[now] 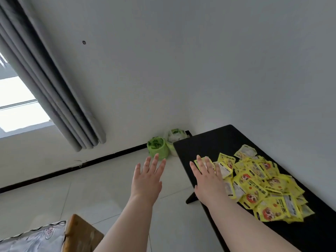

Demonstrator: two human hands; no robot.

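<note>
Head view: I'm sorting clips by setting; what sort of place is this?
Probably a room in a home: grey curtain by a window, tiled floor, and a black table heaped with yellow packets.

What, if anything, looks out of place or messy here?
The yellow packets lie in a loose, overlapping heap on the black table, facing all ways rather than sorted. Nothing else stands out.

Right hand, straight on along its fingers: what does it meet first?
Probably the pile of yellow packets: the right hand already overlaps its left edge in this view, over the black table. Its height above the pile is unclear, so it might pass over.
</note>
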